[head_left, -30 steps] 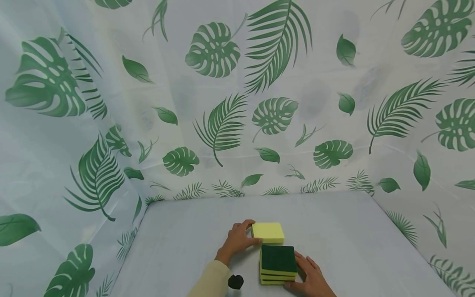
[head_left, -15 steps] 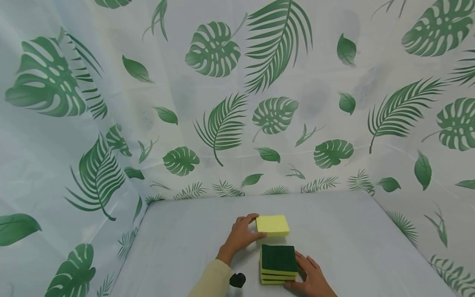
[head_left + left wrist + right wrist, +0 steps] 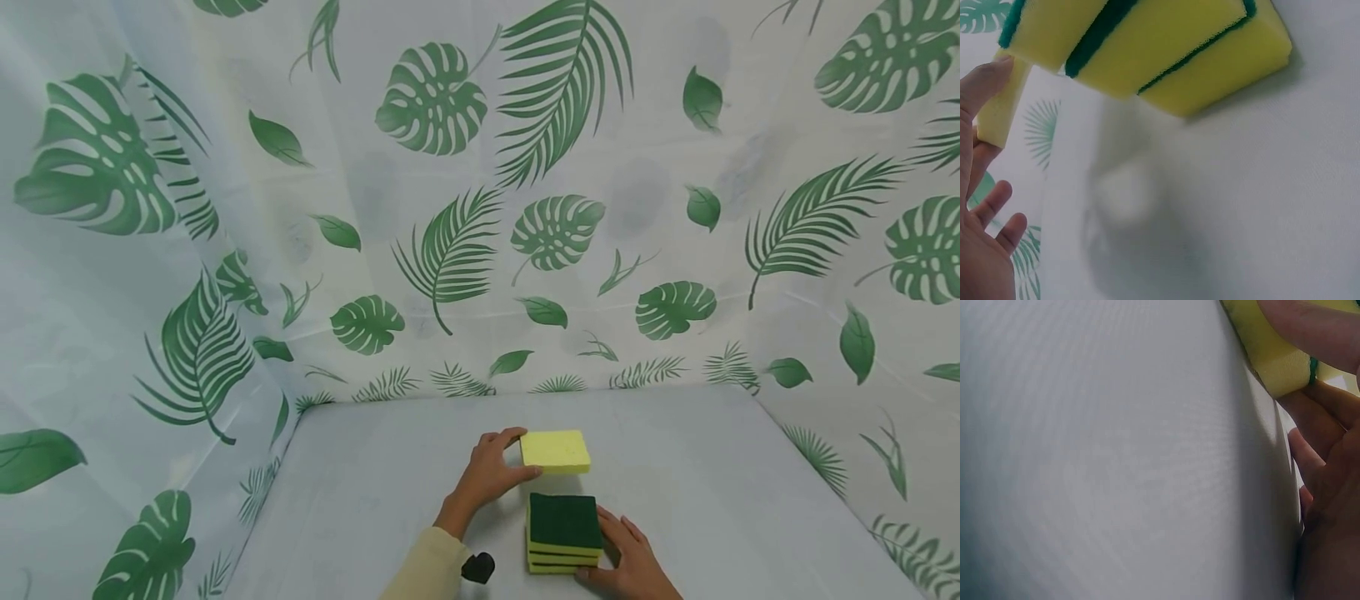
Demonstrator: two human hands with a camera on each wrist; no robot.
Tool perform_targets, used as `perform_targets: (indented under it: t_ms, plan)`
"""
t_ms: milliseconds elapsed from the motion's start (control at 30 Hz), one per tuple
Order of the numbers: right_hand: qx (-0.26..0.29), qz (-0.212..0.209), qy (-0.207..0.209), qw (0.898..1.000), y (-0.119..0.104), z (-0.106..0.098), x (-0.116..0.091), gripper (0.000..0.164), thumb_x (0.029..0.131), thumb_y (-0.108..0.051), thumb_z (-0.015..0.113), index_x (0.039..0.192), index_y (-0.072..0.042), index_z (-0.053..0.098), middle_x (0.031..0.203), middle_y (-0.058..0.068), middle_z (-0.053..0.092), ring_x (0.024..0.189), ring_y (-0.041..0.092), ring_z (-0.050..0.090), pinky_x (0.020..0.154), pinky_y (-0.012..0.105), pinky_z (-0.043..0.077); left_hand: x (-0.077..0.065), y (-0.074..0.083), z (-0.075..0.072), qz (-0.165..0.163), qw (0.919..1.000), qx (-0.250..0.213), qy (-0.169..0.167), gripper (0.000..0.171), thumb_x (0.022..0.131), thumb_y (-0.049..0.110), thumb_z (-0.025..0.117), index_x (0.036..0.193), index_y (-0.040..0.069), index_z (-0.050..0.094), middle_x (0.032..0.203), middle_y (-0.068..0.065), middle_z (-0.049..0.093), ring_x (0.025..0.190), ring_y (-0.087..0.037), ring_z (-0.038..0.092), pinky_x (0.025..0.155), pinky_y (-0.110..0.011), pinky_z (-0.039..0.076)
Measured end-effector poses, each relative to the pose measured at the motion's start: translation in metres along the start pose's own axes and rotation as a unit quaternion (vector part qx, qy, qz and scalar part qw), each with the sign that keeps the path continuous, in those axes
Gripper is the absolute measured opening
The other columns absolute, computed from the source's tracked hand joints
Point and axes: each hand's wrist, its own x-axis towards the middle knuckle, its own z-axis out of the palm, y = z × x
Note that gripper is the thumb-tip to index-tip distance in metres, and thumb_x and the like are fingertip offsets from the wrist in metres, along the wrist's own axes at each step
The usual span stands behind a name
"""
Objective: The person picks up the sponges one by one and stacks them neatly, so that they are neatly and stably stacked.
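Note:
My left hand (image 3: 490, 475) pinches a yellow sponge (image 3: 555, 450) by its left end, thumb on the near edge and fingers on the far one. That sponge is held beyond the stack of sponges (image 3: 564, 523), yellow side up, with a shadow below it. The stack has three layers, with a dark green scouring pad on top. At its right side my right hand (image 3: 628, 557) grips the stack, thumb at the near corner. In the right wrist view the thumb (image 3: 1316, 328) lies on the yellow foam of a sponge (image 3: 1282, 365). In the left wrist view the stacked sponges (image 3: 1166, 44) show yellow and green edges.
The stack stands on a white-covered table (image 3: 360, 500). White curtains (image 3: 465, 275) printed with green leaves rise behind and at both sides. A small black object (image 3: 477, 568) shows by the left sleeve (image 3: 427, 567).
My left hand has carried the yellow sponge up, away from me and slightly right, opening a gap between it and the stack. My right hand stays at the stack.

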Motion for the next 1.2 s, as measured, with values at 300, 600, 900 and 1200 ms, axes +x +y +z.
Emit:
perform_targets:
  t_ms: [300,600,900,1200]
  plan:
    - [0.008,-0.006,0.000,1.000,0.002,0.000,0.002,0.099,0.075,-0.046,0.097,0.155,-0.007,0.055,0.164,0.023,0.044,0.152,0.050,0.035,0.123,0.067,0.005,-0.005,0.003,-0.004,0.024,0.9997,-0.007,0.000,0.074,0.089,0.057,0.083,0.152,0.026,0.060,0.149,-0.007,0.055,0.140,-0.034,0.046,0.105,-0.067,0.047]
    - [0.013,0.010,0.001,1.000,0.002,0.001,0.004,0.103,0.071,-0.051,0.097,0.154,-0.006,0.056,0.164,0.023,0.044,0.152,0.051,0.033,0.125,0.065,0.004,-0.010,0.007,-0.008,0.060,0.9982,-0.010,0.003,0.073,0.089,0.059,0.083,0.152,0.028,0.061,0.149,-0.003,0.056,0.142,-0.033,0.045,0.104,-0.067,0.047]
    - [0.000,0.014,-0.006,1.000,-0.001,-0.001,0.003,0.101,0.074,-0.048,0.096,0.156,-0.007,0.054,0.164,0.022,0.044,0.153,0.049,0.033,0.125,0.064,0.004,-0.018,0.010,-0.011,0.082,0.9965,0.014,0.005,0.073,0.088,0.061,0.083,0.151,0.030,0.062,0.149,-0.004,0.055,0.143,-0.033,0.044,0.101,-0.066,0.050]
    - [0.003,0.013,0.002,1.000,-0.002,0.001,0.003,0.101,0.072,-0.046,0.098,0.155,-0.006,0.055,0.163,0.022,0.046,0.152,0.050,0.034,0.125,0.065,0.005,-0.028,0.006,-0.013,0.099,0.9946,0.032,0.001,0.073,0.088,0.061,0.083,0.151,0.031,0.062,0.149,-0.010,0.053,0.138,-0.034,0.047,0.097,-0.064,0.052]
